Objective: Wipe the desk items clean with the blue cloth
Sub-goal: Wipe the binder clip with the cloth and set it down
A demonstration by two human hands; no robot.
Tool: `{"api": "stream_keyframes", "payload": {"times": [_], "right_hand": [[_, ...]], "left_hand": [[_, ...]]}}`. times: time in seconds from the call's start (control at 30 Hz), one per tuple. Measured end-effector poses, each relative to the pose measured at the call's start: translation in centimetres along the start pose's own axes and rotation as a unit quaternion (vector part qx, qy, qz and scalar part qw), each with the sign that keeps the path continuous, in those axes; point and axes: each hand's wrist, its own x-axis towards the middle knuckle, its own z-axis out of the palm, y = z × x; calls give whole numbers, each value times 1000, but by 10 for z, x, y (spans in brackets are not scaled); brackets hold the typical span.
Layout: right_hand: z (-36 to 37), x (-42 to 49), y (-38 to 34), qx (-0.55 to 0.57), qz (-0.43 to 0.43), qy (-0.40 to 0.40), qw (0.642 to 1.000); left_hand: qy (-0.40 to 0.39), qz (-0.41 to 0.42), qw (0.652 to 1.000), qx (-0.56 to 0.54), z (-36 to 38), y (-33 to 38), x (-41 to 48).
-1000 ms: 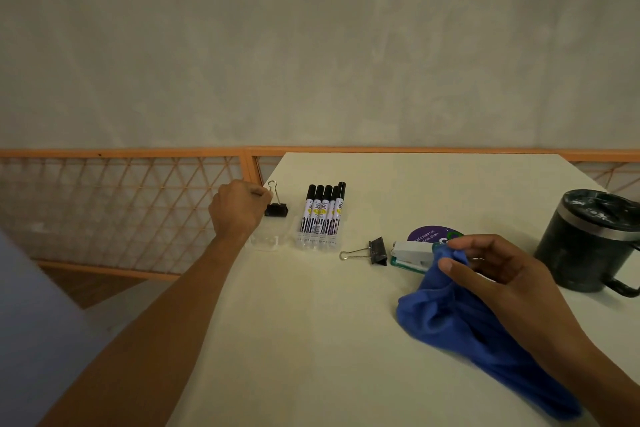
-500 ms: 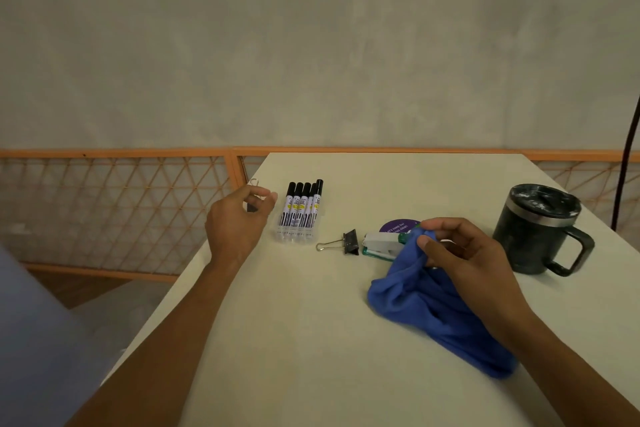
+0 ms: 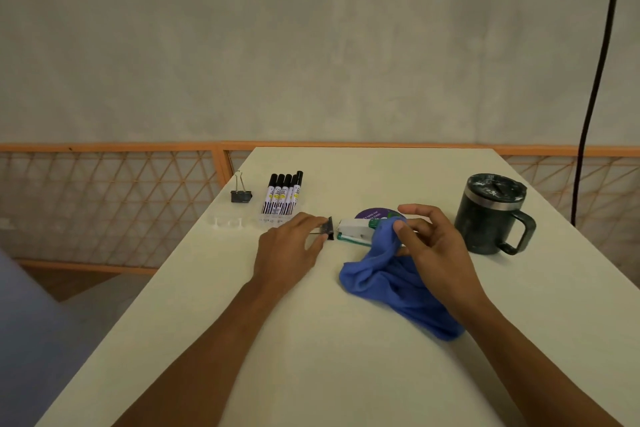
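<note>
Long axis of blue cloth (image 3: 391,281) diagonal on desk (image 3: 346,374): bunched far end draped over right end of stapler (image 3: 353,231), tail trailing toward near right. Bunched end pinched by right hand (image 3: 436,246), thumb against curled fingers. Left of stapler, left hand (image 3: 287,250) closes thumb and forefinger on binder clip (image 3: 328,228); wire handle mostly hidden. Behind stapler, purple disc (image 3: 375,213) half covered, print illegible. Far left of stapler, labels on markers (image 3: 282,198) unreadable.

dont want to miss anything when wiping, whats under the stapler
A purple round disc with white print shows past the white and green stapler and seems to run under it. Its near part is covered by the stapler, the blue cloth and the right hand.
</note>
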Motion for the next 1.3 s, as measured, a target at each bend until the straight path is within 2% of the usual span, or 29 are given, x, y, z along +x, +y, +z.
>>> {"api": "stream_keyframes", "payload": {"times": [0.37, 0.47, 0.7, 0.93, 1.2, 1.3], "right_hand": [[-3, -4, -5, -77, -27, 12, 997], [-2, -3, -5, -83, -9, 31, 996], [0, 1, -2, -8, 27, 16, 999], [-1, 1, -1, 85, 75, 21, 993], [-3, 3, 2, 109, 93, 9, 990], [-2, 1, 0, 97, 69, -3, 993]], "left_hand": [[-68, -31, 996, 46, 3, -1, -1], [-98, -44, 993, 49, 3, -4, 1], [-107, -53, 993, 27, 1, -8, 3], [-103, -110, 988, -17, -8, -7, 3], [-82, -151, 984, -41, -17, -11, 2], [-60, -158, 984, -53, -22, -12, 0]]}}
